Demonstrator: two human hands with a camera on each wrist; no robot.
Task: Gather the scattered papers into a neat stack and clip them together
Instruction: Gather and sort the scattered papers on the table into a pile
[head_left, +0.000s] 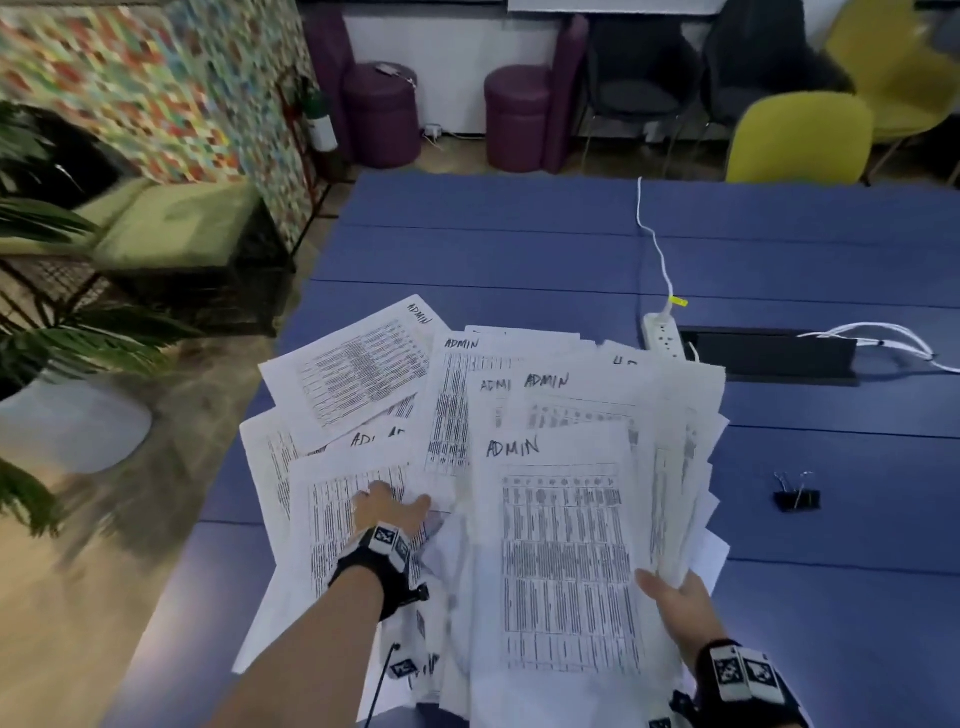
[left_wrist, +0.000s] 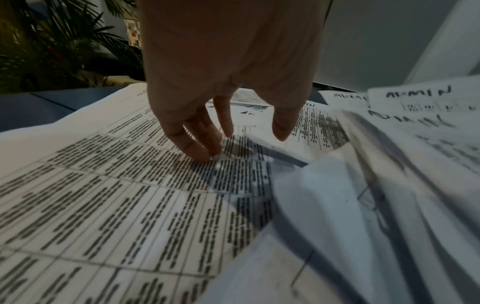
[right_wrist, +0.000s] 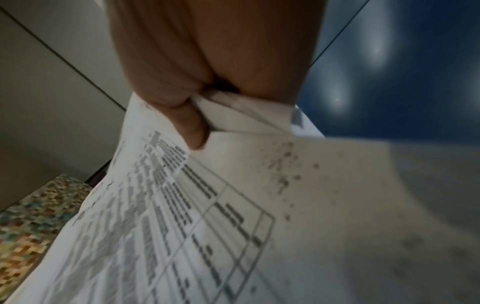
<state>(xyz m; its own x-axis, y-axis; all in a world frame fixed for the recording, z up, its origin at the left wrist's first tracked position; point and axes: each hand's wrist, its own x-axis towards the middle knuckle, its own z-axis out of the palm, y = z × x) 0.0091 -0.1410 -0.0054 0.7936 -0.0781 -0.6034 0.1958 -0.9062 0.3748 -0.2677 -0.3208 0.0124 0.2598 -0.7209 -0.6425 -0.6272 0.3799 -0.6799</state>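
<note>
While our left hand (head_left: 387, 506) rests relaxed fingers (left_wrist: 197, 142) on the loose papers (head_left: 363, 374) at nine o'clock on the blue bench (head_left: 519, 228), our right hand (head_left: 675, 592) pinches a gathered sheaf (head_left: 566, 561); the binder clip (head_left: 796, 498) lies at three o'clock, apart.

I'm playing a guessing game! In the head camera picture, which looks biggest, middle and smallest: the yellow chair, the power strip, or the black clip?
Largest to smallest, as they look:
1. yellow chair
2. power strip
3. black clip
The chair is farthest away and looks biggest anyway.
</note>
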